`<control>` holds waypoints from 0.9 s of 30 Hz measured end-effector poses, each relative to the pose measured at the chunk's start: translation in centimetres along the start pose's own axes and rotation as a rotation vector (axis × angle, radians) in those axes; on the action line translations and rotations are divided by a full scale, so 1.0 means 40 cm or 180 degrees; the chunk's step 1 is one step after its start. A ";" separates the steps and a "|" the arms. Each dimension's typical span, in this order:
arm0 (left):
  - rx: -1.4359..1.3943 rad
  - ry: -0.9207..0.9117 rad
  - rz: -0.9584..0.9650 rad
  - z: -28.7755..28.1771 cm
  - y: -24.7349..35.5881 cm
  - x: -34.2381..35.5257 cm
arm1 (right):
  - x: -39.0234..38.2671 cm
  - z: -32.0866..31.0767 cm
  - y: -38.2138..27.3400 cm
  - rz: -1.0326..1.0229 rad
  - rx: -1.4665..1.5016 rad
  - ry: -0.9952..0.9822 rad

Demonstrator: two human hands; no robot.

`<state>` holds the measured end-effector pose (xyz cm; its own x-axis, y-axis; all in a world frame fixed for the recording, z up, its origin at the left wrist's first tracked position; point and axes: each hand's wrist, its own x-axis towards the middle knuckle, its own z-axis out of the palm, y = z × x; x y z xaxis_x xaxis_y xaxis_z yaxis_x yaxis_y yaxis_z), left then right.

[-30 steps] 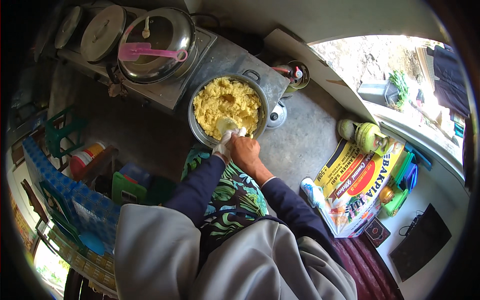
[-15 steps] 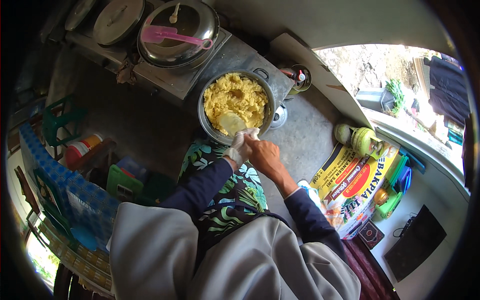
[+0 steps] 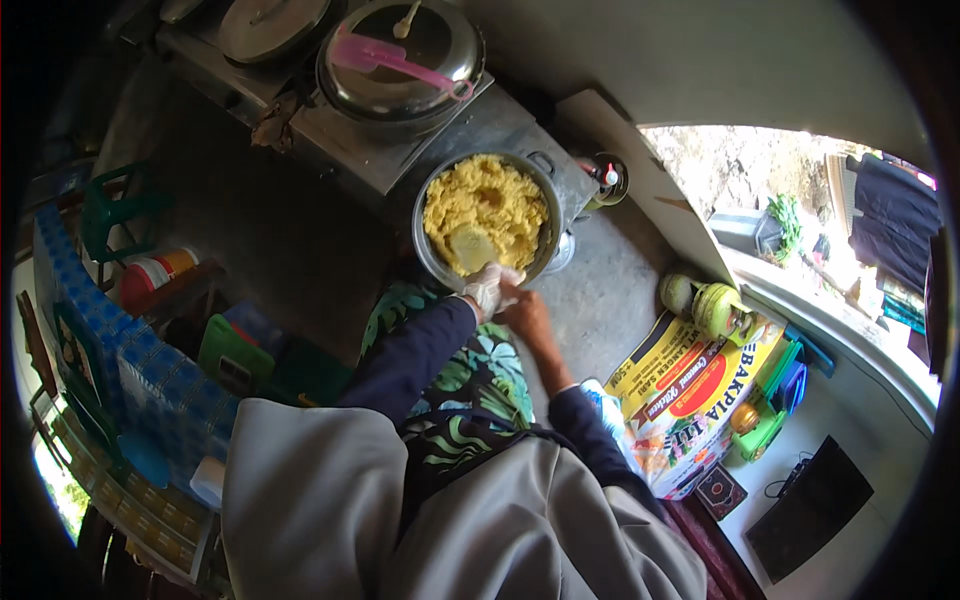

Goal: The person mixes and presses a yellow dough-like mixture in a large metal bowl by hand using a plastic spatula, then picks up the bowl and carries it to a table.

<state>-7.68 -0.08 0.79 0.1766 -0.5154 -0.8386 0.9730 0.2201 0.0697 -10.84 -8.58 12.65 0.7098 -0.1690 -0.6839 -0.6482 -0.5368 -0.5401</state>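
Pot (image 3: 487, 215) of yellow mash on worktop. Pale paddle (image 3: 472, 247) now lying flat on mash inside pot's near rim, turned up since a second ago: stirring mid-stroke. Gloved left hand (image 3: 487, 288) closed on its handle at pot's rim; bare right hand (image 3: 522, 312) pressed alongside, grip unclear.

Gloved left hand (image 3: 487, 288) against bare right hand (image 3: 524, 310)

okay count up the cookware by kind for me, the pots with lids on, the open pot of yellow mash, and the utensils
Lidded pots: 2, the large lidded pot and the smaller lidded pot
Open pot of yellow mash: 1
Utensils: 2, the pink spatula and the pale scoop held by both hands
Total: 5
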 end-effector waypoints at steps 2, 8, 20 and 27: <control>-0.1662 -0.0651 -0.0214 0.064 0.003 -0.029 | -0.064 -0.118 -0.139 -0.0350 -0.1518 0.0001; -0.1744 -0.1542 0.0115 0.030 0.012 -0.008 | 0.068 -0.055 -0.087 -0.0688 -0.1941 -0.0251; 0.2953 0.0328 -0.1064 -0.040 0.146 -0.048 | 0.103 -0.122 -0.334 -0.0551 -0.1645 0.0605; 0.7459 0.0473 0.1576 -0.151 0.223 -0.090 | 0.320 -0.176 -0.727 -0.2575 -0.1937 0.2580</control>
<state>-0.55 8.72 1.17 0.4460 -0.6753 -0.5874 -0.6155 -0.7079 0.3466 19.03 -0.96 23.04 0.9410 0.0434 0.3355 0.1173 -0.9721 -0.2032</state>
